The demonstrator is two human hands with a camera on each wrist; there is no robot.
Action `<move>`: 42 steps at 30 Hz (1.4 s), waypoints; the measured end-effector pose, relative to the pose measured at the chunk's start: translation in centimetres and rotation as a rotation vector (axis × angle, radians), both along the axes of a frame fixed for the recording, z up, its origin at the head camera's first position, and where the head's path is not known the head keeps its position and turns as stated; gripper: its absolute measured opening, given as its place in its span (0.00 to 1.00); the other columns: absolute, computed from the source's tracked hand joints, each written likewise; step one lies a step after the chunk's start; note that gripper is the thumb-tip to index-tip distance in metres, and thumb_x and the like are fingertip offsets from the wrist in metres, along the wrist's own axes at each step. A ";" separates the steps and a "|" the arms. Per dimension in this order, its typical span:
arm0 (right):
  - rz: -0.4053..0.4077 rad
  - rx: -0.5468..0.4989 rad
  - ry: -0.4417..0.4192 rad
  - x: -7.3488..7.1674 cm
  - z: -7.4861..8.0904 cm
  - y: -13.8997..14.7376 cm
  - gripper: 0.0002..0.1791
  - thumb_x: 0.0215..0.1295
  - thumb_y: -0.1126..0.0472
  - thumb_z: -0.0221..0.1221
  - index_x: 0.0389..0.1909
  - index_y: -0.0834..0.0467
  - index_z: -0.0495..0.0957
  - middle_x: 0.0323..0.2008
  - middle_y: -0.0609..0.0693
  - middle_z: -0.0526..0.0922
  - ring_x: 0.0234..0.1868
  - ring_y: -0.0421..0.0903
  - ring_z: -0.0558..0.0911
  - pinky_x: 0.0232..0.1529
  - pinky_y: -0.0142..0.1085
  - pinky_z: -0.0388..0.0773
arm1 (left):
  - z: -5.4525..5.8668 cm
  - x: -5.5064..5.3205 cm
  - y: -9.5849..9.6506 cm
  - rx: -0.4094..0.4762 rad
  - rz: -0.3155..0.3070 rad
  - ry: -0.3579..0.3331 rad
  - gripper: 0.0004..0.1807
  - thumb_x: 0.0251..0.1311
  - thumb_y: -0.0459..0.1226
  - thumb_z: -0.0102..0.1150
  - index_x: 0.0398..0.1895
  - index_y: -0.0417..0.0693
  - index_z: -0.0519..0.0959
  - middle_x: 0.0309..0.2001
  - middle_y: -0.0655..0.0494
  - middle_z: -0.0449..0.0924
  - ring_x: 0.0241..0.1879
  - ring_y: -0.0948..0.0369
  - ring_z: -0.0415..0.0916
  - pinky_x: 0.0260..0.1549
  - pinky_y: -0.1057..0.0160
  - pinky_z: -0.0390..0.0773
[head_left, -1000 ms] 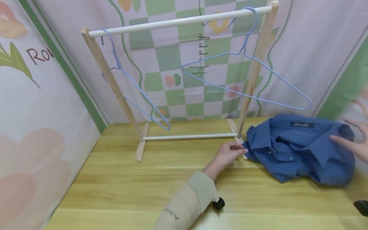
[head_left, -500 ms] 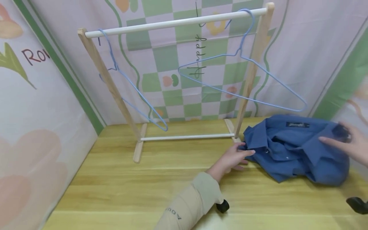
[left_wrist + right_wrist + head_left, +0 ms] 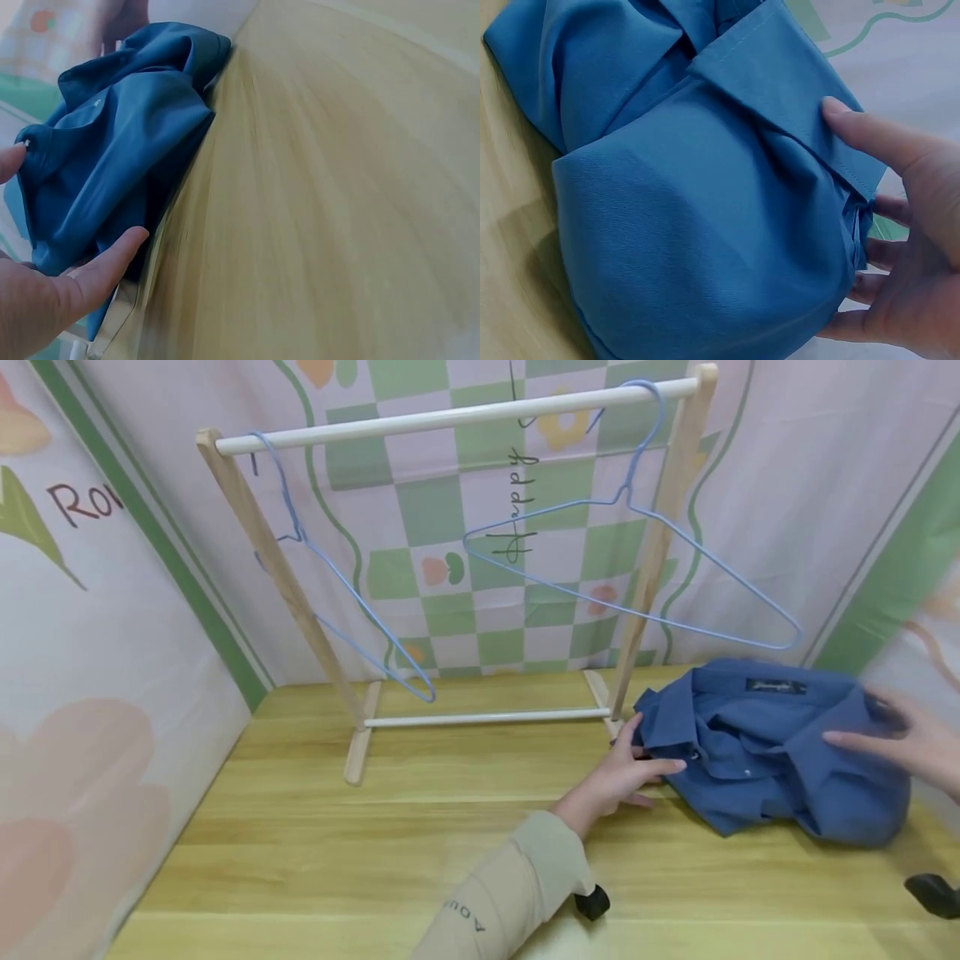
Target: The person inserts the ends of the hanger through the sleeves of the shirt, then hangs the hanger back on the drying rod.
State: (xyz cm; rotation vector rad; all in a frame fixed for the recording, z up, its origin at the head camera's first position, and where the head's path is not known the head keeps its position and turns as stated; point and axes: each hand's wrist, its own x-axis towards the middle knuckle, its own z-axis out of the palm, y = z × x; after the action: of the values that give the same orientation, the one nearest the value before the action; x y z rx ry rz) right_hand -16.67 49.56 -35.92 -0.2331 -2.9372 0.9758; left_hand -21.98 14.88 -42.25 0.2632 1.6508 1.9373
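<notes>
A blue button-up shirt (image 3: 765,760) lies bunched on the wooden table, its collar and dark label facing up. At its left edge is my left hand (image 3: 618,772), fingers spread and the thumb extended over the cloth. In the left wrist view, the left hand (image 3: 52,300) has straight digits beside the shirt (image 3: 127,142). On the other side my right hand (image 3: 918,739) holds the shirt's edge, thumb over the front of the collar. From the right wrist, the right hand (image 3: 922,225) shows several fingertips hidden behind the shirt (image 3: 690,210).
A clothes rack with a white top rail (image 3: 450,418) stands behind. Two blue wire hangers hang from it: a left hanger (image 3: 367,610) and a right hanger (image 3: 697,547). The rack's right foot (image 3: 597,689) is close to the shirt. Patterned cloth walls (image 3: 135,635) enclose the table (image 3: 337,860).
My left fingers have spread from a pinch at the shirt's edge, and the hand has moved right against the cloth. My right hand has moved left onto the collar. The shirt stays on the table.
</notes>
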 end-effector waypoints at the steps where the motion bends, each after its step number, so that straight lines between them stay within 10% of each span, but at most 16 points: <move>1: 0.012 0.007 -0.009 -0.1 0.0 0.0 0.58 0.74 0.44 0.58 0.75 0.75 0.27 0.70 0.86 0.33 0.67 0.88 0.42 0.59 0.79 0.46 | 0.0 0.0 0.1 0.005 0.007 -0.007 0.46 0.65 0.35 0.67 0.80 0.70 0.53 0.68 0.44 0.67 0.55 0.46 0.80 0.43 0.42 0.83; 17: 0.103 0.022 -0.029 -0.8 -0.2 0.5 0.59 0.72 0.48 0.62 0.75 0.75 0.28 0.69 0.88 0.38 0.66 0.87 0.43 0.60 0.79 0.43 | 0.2 0.0 1.4 0.120 0.191 -0.158 0.50 0.61 0.32 0.70 0.82 0.58 0.52 0.68 0.41 0.68 0.53 0.39 0.79 0.45 0.33 0.79; 31: 0.099 -0.070 -0.017 -0.3 0.4 0.3 0.56 0.73 0.53 0.62 0.78 0.71 0.29 0.69 0.88 0.36 0.69 0.86 0.38 0.62 0.78 0.38 | 0.6 -0.2 1.3 0.201 0.112 -0.191 0.39 0.65 0.39 0.64 0.78 0.45 0.62 0.69 0.41 0.70 0.63 0.36 0.71 0.51 0.32 0.76; 42: 0.089 -0.039 -0.148 -0.4 0.2 0.8 0.61 0.73 0.47 0.61 0.73 0.77 0.23 0.67 0.89 0.32 0.67 0.88 0.38 0.59 0.79 0.46 | 0.5 0.1 1.8 0.230 0.105 -0.240 0.34 0.64 0.39 0.65 0.74 0.54 0.67 0.70 0.44 0.68 0.64 0.34 0.69 0.51 0.29 0.74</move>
State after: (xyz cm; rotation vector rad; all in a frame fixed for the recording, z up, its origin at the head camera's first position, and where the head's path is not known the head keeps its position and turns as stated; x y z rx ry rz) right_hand -17.09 50.36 -35.69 -0.1859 -3.0889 1.0726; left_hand -21.87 16.65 -41.73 0.0291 1.3134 2.1468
